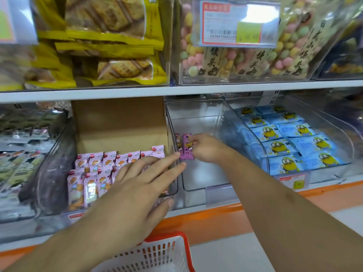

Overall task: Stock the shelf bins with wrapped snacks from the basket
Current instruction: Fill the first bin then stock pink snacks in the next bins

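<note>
Clear plastic is walling the middle shelf bin (198, 116) where I am working, and my right hand (204, 148) is reaching into it, fingers curled and pinching a small purple wrapped snack (187, 147) that is standing upright against the bin's left wall. A second purple wrapper (177, 142) is showing just beside it, touching that same wall; I cannot tell whether it is a separate packet or a reflection in the plastic. My left hand (137, 185) is hovering in front of the neighbouring bin with its fingers straight and spread, gripping nothing, its longest fingertips lying just beside the lower end of the purple snack at the divider. Under that hand, pink wrapped snacks (94, 173) are standing in rows inside a brown cardboard-backed bin (119, 122). To the right of the clear bin, blue packets with yellow cartoon figures (284, 138) are filling another transparent bin. On the shelf above, yellow bags of crackers (117, 46) and a clear container of pastel round sweets (245, 59) are sitting side by side. Near the bottom edge, a white slotted basket with a red rim (157, 254) is sitting below my left forearm.
</note>
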Demonstrator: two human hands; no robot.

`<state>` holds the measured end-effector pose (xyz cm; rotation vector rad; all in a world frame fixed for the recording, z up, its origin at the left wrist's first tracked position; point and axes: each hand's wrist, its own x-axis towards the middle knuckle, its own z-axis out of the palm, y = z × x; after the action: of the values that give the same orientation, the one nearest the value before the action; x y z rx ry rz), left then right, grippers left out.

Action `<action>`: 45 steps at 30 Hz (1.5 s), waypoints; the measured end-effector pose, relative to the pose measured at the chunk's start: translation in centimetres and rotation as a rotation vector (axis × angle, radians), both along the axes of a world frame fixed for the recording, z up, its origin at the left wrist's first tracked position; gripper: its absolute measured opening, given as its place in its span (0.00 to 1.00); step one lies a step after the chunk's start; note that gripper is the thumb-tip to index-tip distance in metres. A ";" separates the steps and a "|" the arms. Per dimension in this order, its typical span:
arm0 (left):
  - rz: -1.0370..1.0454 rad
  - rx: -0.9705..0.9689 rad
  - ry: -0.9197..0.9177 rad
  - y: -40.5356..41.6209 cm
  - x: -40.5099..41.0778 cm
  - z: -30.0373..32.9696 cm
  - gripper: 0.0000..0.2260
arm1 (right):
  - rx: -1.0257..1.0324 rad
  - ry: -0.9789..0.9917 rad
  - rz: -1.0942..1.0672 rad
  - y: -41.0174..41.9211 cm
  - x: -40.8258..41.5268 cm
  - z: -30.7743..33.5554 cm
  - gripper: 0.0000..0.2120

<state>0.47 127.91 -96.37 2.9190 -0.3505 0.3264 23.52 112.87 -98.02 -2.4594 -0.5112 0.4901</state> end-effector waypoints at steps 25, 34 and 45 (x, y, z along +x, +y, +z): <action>0.080 -0.292 0.247 0.3 -11.2 -2.4 0.17 | 0.353 -0.224 0.091 -7.5 -16.9 5.7 0.13; 0.295 -0.231 0.653 2.5 -17.5 -13.2 0.16 | -0.215 0.027 0.237 -7.7 -27.3 -11.0 0.35; 0.445 -0.263 0.922 4.2 -18.5 -26.0 0.23 | -0.289 -0.169 -0.011 -6.8 -31.3 -20.5 0.54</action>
<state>-18.03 132.14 -122.35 2.5035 0.4417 -0.8336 -7.82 106.04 -118.47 -2.7964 -0.5257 0.3755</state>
